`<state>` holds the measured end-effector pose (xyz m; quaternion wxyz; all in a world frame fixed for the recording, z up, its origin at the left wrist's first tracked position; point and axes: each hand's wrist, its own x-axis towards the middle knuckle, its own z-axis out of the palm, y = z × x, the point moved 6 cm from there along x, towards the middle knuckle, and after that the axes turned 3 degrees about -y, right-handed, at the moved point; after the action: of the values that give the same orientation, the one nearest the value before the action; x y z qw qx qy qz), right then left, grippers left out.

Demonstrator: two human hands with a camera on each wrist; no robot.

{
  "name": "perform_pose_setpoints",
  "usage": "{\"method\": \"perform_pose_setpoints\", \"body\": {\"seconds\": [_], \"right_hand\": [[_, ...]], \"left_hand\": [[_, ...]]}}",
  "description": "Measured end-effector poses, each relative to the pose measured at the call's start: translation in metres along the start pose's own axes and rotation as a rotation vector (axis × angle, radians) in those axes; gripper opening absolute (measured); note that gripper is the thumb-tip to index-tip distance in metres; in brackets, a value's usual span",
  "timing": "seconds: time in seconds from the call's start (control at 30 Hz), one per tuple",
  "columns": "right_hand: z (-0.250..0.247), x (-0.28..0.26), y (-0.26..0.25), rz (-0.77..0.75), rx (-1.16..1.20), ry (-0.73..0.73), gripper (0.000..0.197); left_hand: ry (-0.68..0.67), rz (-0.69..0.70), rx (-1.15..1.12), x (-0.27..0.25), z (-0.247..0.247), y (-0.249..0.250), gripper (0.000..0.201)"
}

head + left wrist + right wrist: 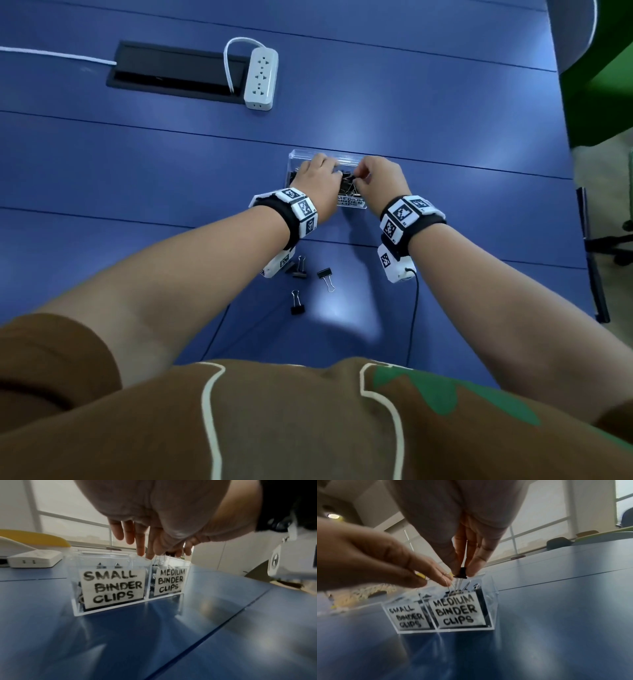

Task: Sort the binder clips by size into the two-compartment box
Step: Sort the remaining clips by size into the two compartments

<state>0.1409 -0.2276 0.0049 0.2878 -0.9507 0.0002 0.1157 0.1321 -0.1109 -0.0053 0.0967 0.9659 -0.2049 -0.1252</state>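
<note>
A clear two-compartment box stands on the blue table, labelled small binder clips on its left and medium binder clips on its right; both compartments hold clips. My right hand pinches a black binder clip by its body just above the medium compartment, wire handles hanging down. My left hand reaches in from the left, straight fingers touching those wires. In the head view both hands hide the box's top. Three loose clips lie nearer me.
A white power strip and a black cable well sit far back left. A black wire trails from my right wrist camera towards me. The table's right edge is close, with a chair base beyond.
</note>
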Motion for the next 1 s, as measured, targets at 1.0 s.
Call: {"method": "perform_pose_setpoints", "body": {"seconds": [1.0], "right_hand": [[0.125, -0.124, -0.042, -0.222, -0.126, -0.423, 0.037]], "left_hand": [[-0.346, -0.002, -0.255, -0.156, 0.056, -0.047, 0.023]]}}
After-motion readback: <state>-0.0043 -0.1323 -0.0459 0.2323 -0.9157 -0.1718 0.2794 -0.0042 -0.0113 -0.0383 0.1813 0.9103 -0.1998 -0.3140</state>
